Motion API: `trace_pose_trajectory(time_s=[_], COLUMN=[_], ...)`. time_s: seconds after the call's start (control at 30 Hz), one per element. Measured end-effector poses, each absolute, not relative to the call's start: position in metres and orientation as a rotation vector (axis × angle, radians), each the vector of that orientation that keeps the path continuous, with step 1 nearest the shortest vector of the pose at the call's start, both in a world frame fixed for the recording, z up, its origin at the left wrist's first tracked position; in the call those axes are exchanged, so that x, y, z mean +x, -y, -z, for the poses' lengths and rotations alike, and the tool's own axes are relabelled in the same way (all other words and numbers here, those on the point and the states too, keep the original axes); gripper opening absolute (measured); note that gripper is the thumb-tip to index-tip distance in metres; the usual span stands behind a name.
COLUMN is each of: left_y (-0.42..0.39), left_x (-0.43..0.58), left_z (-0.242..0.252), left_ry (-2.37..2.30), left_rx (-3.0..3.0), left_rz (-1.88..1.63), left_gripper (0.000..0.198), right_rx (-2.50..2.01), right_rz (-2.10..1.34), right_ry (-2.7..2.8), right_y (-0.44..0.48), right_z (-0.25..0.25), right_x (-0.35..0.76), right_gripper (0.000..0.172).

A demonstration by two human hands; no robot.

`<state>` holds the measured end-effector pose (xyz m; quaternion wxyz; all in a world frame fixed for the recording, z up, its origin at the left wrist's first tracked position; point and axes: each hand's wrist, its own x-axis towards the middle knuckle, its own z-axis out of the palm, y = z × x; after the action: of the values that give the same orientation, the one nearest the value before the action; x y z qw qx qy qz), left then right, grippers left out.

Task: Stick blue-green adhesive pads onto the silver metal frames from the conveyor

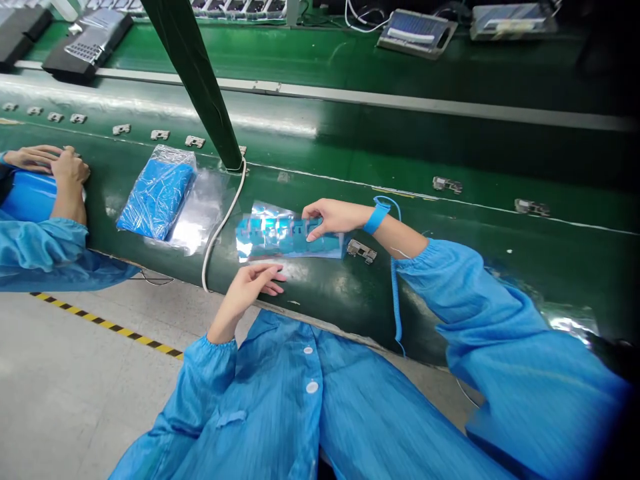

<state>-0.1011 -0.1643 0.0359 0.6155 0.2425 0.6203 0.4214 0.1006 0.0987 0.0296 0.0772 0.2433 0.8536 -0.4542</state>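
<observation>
A shiny sheet of blue film pieces (pixel 273 233) on clear backing lies on the green bench in front of me. My right hand (pixel 335 219) reaches over its right part, with thumb and forefinger curved onto the film; whether a single piece is between them is hidden. A blue wrist strap (pixel 377 217) with a coiled cord circles that wrist. My left hand (pixel 253 285) hovers by the bench edge below the sheet, fingers stretched out and holding nothing. Just right of the sheet rests a small metal part (pixel 362 251).
A white cable (pixel 224 223) and a green post (pixel 200 80) stand left of the sheet. Beyond them lie a wrapped blue packet (pixel 159 193) and a co-worker's hands (pixel 63 165). More small metal parts (pixel 531 207) line the belt; black devices (pixel 87 43) sit at the back left.
</observation>
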Motion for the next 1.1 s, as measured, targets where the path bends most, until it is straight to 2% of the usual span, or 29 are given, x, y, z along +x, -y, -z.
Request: trace_pose_trajectory(time_s=[0.1, 0.23, 0.3, 0.47, 0.6, 0.83, 1.1], left_y=[0.152, 0.136, 0.129, 0.116, 0.111, 0.107, 0.083], left_x=[-0.079, -0.049, -0.037, -0.021, -0.024, -0.037, -0.073], left_z=[-0.031, -0.018, -0.012, 0.000, 0.006, 0.004, -0.010], left_ry=[-1.243, -1.135, -1.136, -1.173, -1.201, -1.172, -1.192], left_rx=[0.369, 0.201, 0.150, 0.081, 0.090, 0.188, 0.352], left_rz=[-0.977, -1.170, -1.327, -1.676, -1.819, -1.941, -1.803], left_gripper=[0.052, 0.029, 0.025, 0.032, 0.039, 0.048, 0.046], right_rx=[0.956, 1.221, 1.241, 1.046, 1.120, 1.111, 1.152], right_rz=[1.630, 1.946, 2.052, 2.020, 1.845, 2.274, 2.762], right_ry=[-2.405, -2.102, -2.018, -2.249, -2.446, -2.272, -1.894], right_y=[-0.090, -0.071, -0.059, -0.023, 0.005, 0.022, 0.027], right_z=[-0.024, -0.021, -0.021, -0.014, -0.004, 0.003, 0.006], right_x=[0.118, 0.133, 0.135, 0.128, 0.120, 0.109, 0.090], right_gripper=[0.059, 0.061, 0.060, 0.054, 0.052, 0.046, 0.058])
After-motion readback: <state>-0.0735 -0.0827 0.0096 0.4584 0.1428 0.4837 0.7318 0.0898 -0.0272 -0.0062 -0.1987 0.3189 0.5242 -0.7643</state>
